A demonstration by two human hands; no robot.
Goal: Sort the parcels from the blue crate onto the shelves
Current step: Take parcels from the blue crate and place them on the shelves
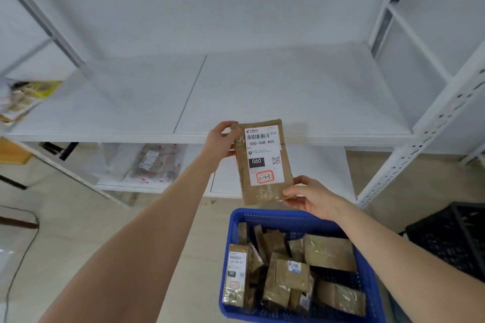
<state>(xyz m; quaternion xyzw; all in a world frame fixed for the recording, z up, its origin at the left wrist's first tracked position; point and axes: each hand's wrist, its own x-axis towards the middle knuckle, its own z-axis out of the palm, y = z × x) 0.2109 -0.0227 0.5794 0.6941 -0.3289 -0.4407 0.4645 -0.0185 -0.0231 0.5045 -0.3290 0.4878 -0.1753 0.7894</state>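
Observation:
A flat brown cardboard parcel (265,162) with a white label reading 060-06B-A05 is held upright in the air above the blue crate (236,223). My left hand (220,139) grips its upper left corner. My right hand (312,198) pinches its lower right corner. The crate stands on the floor at the lower middle and holds several more brown parcels (291,273). In front of me stands a white metal shelf unit; its wide board (262,92) lies just behind the held parcel.
A lower shelf board (118,181) carries a clear-bagged parcel (154,162). Packets (29,97) lie at the far left of the upper board. A black crate (451,236) stands on the floor at the right. The shelf's perforated upright (420,144) rises right of the crate.

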